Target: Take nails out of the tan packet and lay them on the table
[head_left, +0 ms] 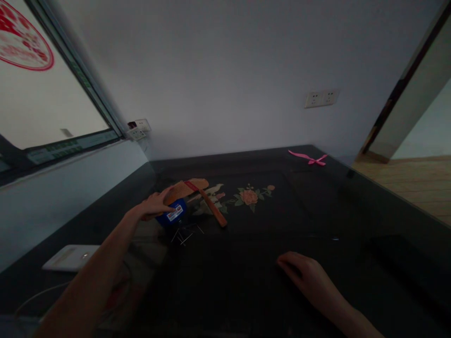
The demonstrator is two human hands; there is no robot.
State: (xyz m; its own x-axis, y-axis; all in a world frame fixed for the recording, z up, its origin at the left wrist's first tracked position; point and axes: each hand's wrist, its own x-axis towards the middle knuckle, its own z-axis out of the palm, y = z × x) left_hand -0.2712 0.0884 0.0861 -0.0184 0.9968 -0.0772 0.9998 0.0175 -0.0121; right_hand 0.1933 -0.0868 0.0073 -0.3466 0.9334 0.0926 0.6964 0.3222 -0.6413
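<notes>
On the left side of the dark table, my left hand point(157, 205) is closed on a blue container point(172, 213) with a white label. The container looks tilted, its opening hidden from me. Several thin metal pins point(182, 237) lie crossed on the table just below it. Beside the container is a flat tan object point(183, 188) with a red band, and a brown wooden handle point(215, 211) slants away from it; its kind is unclear. My right hand point(305, 272) rests near the front of the table, fingers curled together; anything inside them is hidden.
A pink ribbon bow point(313, 160) lies at the far right of the table point(225, 286). By my left forearm sits a white device point(70, 258) with a cable. The tabletop carries a flower print point(249, 197). A dark flat object point(405, 263) is at the right.
</notes>
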